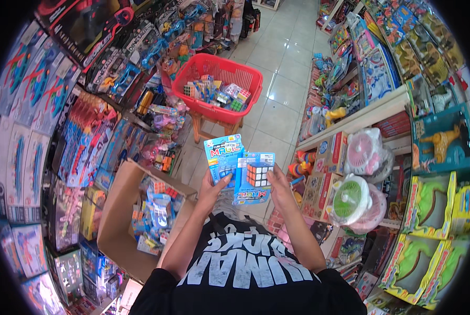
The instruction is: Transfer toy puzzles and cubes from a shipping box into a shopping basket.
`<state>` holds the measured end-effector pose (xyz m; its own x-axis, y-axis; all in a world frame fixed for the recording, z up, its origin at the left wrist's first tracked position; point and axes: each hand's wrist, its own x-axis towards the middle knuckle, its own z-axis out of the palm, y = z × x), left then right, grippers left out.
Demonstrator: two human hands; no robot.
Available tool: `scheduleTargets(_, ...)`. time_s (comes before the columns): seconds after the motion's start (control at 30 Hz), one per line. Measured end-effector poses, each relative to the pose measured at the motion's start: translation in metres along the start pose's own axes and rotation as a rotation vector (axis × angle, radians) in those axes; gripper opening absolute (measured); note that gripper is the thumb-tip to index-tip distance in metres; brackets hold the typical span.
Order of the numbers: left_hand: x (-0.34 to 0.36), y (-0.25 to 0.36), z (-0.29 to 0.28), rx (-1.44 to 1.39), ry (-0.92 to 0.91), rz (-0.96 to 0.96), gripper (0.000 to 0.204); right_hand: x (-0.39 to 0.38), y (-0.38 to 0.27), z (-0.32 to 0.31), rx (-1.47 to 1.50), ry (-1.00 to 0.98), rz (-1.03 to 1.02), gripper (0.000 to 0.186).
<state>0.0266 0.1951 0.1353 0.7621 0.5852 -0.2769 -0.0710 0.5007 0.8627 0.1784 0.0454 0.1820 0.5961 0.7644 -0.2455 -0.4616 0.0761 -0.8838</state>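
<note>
In front of my chest I hold two blue blister packs, slightly overlapping. My left hand (211,188) grips the left pack (225,148), its thumb pressed on the lower front; whatever that pack contains is mostly covered. My right hand (280,188) is closed on the edge of the right pack (253,195), which shows a puzzle cube (258,175) with white, orange and dark faces. The right pack's lettering appears upside down. Beyond my hands, a red plastic basket (214,108) on a wooden stool holds several packaged puzzle cubes (237,96).
An open cardboard box (120,215) with more blue blister packs (157,212) stands at my left. Shelves of boxed toys line both sides. Wrapped pink and green fans (352,198) sit on the right. A tiled floor aisle (277,65) runs ahead, past the basket's wooden stool (198,128).
</note>
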Motion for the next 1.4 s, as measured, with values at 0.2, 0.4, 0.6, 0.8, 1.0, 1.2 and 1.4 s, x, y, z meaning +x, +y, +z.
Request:
scheduleTargets(0.2,0.076,0.021,-0.019,-0.089,0.109,0.005,0.046,0.082,-0.023,0.003,-0.042,0.141,-0.028,0.039)
scheduleTargets(0.4,0.131,0.050,-0.028,-0.044,0.104,0.013,0.048,0.148,-0.034,0.009,-0.321,0.155,-0.014,0.041)
scheduleTargets(0.6,0.179,0.056,-0.037,0.159,0.092,0.096,0.058,0.217,-0.028,0.011,-0.535,0.038,-0.078,0.044)
scheduleTargets(0.8,0.235,0.066,-0.024,0.333,0.261,0.210,0.060,0.305,-0.032,0.013,-0.769,-0.129,-0.127,0.054)
scheduleTargets(1.0,0.298,0.067,-0.031,0.454,0.433,0.260,0.061,0.408,-0.031,0.001,-0.926,-0.368,-0.169,0.076)
scheduleTargets(1.2,0.352,0.038,-0.022,0.536,0.752,0.196,0.051,0.484,-0.012,0.009,-1.272,-0.369,-0.217,0.076)
scheduleTargets(1.4,0.390,-0.043,-0.043,0.616,0.929,0.139,0.059,0.540,0.040,0.013,-1.362,-0.475,-0.049,0.067)
